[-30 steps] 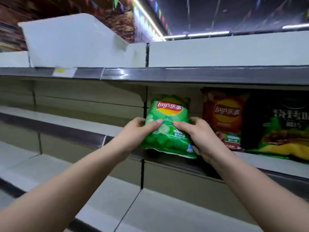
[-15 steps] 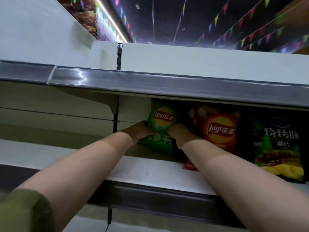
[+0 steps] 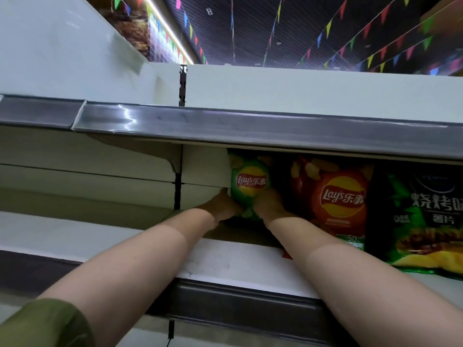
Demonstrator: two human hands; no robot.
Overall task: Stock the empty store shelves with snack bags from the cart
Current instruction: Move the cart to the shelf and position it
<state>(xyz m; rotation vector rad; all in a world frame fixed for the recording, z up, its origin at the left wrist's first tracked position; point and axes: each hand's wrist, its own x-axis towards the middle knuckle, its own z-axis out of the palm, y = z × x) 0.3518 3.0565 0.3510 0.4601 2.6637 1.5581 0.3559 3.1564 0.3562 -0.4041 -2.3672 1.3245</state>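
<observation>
A green Lay's chip bag [image 3: 248,182] stands upright deep at the back of the white middle shelf [image 3: 225,264], against the rear panel. My left hand [image 3: 221,205] grips its lower left side and my right hand [image 3: 269,205] grips its lower right side. Both arms reach far in under the upper shelf. The bag's bottom edge is hidden behind my hands. The cart is out of view.
A red Lay's bag [image 3: 335,199] stands just right of the green one, and a dark green barbecue-flavour bag [image 3: 426,221] stands further right. The upper shelf's grey price rail [image 3: 250,126] hangs low over my arms. Left of the upright post [image 3: 177,186] the shelf bay holds nothing.
The green bag has gone from the shelf's front edge to the back of the shelf, carried by both hands. The camera has dropped lower and closer to the shelf.
</observation>
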